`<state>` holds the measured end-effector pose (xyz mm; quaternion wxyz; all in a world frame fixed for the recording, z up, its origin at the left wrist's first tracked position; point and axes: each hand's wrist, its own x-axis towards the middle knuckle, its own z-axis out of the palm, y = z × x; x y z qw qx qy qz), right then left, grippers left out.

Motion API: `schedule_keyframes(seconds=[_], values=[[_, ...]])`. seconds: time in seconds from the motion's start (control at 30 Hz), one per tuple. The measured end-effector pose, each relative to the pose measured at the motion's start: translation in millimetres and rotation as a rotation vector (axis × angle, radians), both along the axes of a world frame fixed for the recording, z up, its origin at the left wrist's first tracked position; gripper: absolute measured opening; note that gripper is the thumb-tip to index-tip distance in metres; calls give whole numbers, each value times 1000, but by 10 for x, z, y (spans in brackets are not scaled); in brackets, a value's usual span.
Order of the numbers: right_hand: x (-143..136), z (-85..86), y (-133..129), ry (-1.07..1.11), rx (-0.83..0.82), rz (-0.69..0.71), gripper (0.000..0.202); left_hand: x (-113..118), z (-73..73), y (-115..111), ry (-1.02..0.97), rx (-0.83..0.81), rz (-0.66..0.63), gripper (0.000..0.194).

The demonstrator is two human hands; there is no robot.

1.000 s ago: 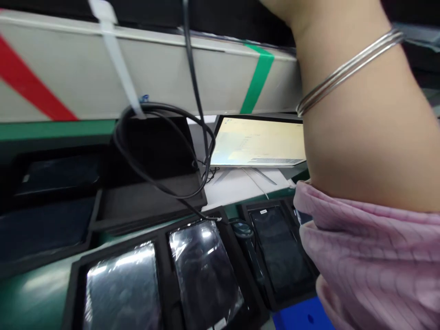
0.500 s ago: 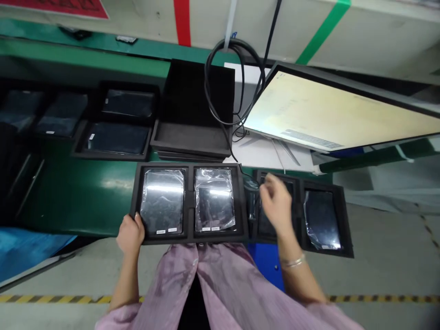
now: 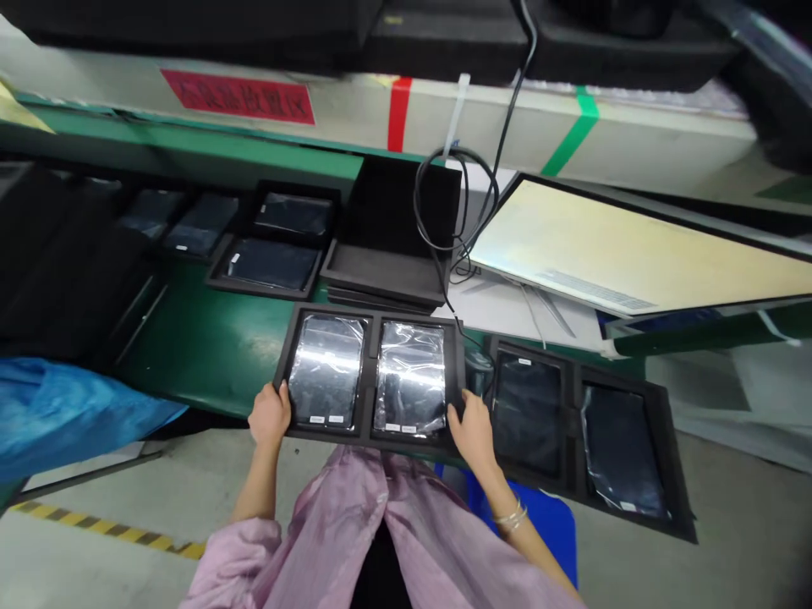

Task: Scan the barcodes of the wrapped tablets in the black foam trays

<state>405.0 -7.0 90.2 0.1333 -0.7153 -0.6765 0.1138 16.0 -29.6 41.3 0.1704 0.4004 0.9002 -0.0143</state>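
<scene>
In front of me a black foam tray [image 3: 370, 372] holds two film-wrapped screen panels, the left panel [image 3: 326, 364] and the right panel [image 3: 411, 372], each with small white labels along its lower edge. My left hand [image 3: 270, 414] grips the tray's lower left corner, thumb on top of the rim. My right hand [image 3: 474, 431] grips its right edge, with fingers curled beneath and out of sight. Just right of that hand lies another black foam tray [image 3: 573, 423] with two dark panels. Between the trays stands a dark scanner-like device [image 3: 479, 368] on a cable, partly covered.
Stacked black trays [image 3: 384, 271] stand at the back beside a tilted monitor [image 3: 622, 254]. More trays with panels [image 3: 272, 264] lie at the back left of the green table [image 3: 216, 338]. A coiled cable [image 3: 419, 199] hangs ahead; a blue stool [image 3: 551, 524] is below right.
My right hand has come down from above the right-hand tray and taken hold of the front tray's right edge. My left hand keeps its grip. The camera view has shifted.
</scene>
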Motion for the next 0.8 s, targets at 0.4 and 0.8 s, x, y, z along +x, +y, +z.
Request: schedule_keyframes(seconds=[0.4, 0.8], values=[[-77, -247, 505, -64, -291, -199, 49, -298, 162, -149, 122, 202, -139, 47], [-303, -357, 499, 274, -282, -596, 41, -329, 677, 1838, -383, 421, -508, 43]])
